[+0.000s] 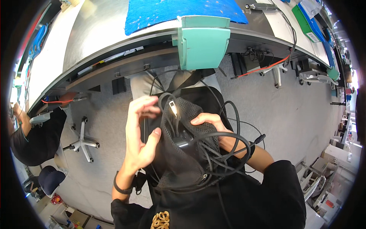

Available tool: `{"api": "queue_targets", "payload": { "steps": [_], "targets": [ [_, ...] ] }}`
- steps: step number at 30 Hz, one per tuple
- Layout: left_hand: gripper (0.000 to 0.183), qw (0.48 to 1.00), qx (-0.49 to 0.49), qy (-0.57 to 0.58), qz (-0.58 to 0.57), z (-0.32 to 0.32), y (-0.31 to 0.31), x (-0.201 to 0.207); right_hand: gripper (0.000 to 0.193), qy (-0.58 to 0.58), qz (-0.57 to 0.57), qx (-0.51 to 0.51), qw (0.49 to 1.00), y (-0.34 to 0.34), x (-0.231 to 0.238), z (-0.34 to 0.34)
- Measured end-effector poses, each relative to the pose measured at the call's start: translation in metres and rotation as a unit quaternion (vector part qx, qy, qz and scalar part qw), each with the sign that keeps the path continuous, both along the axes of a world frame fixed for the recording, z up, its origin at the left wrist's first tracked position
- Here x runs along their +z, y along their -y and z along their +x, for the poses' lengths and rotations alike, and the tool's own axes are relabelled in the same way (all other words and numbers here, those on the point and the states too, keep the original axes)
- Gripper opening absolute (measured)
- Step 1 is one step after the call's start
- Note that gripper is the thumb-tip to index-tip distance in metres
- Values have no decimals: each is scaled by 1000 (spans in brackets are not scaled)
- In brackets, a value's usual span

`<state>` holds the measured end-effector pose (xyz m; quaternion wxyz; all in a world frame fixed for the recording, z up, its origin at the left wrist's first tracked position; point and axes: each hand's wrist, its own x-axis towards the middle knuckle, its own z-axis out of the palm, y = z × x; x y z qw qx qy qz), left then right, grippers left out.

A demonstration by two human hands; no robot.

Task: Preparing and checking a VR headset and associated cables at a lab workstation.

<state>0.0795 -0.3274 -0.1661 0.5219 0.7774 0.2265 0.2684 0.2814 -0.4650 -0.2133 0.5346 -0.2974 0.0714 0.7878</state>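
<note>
A black mesh zip pouch (pixel 177 166) rests on my lap with its mouth open. Inside it a glossy black object (pixel 185 143) shows in part; its kind I cannot make out. Coiled black cable (pixel 238 139) spills over the pouch's right side, ending in a dark plug (pixel 260 139). My right hand (pixel 214 124) grips the mesh edge on that side, thumb on top, its other fingers hidden beneath. At the pouch's left rim my left hand (pixel 142 133) is open, thumb and slightly blurred fingers apart. A bright metal zipper pull (pixel 173 108) lies at the far end.
Ahead runs a workbench (pixel 93 36) bearing a blue mat (pixel 167 15), with a teal plastic bin (pixel 204 47) fixed at its front edge. Another person in black (pixel 40 133) sits at the left, by a wheeled chair base (pixel 82 141). Orange cable (pixel 263 68) hangs under the bench.
</note>
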Motion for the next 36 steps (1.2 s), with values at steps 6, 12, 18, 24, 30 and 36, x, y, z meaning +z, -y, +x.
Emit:
{"api": "queue_targets", "payload": {
  "steps": [6, 12, 18, 24, 30, 36],
  "targets": [
    [44, 951, -286, -75, 91, 26, -51, 24, 34, -34, 26, 30, 999, -3, -11, 1],
    [53, 911, -324, -143, 210, 43, -46, 44, 34, -72, 24, 45, 996, -4, -20, 4],
    [55, 923, -362, 45, 118, 52, -45, -14, 32, -109, 51, 26, 992, -8, -25, 0],
    [50, 936, -337, 73, -74, 56, -23, -45, 49, -47, 8, 11, 999, 3, -35, -2],
    [41, 876, -120, 266, -384, 27, 9, -52, 52, 105, 16, 82, 991, 43, 1, -5],
    [35, 825, -1, 337, -454, 18, 1, -40, 62, 311, 209, 213, 902, 64, 44, 14]
  ]
}}
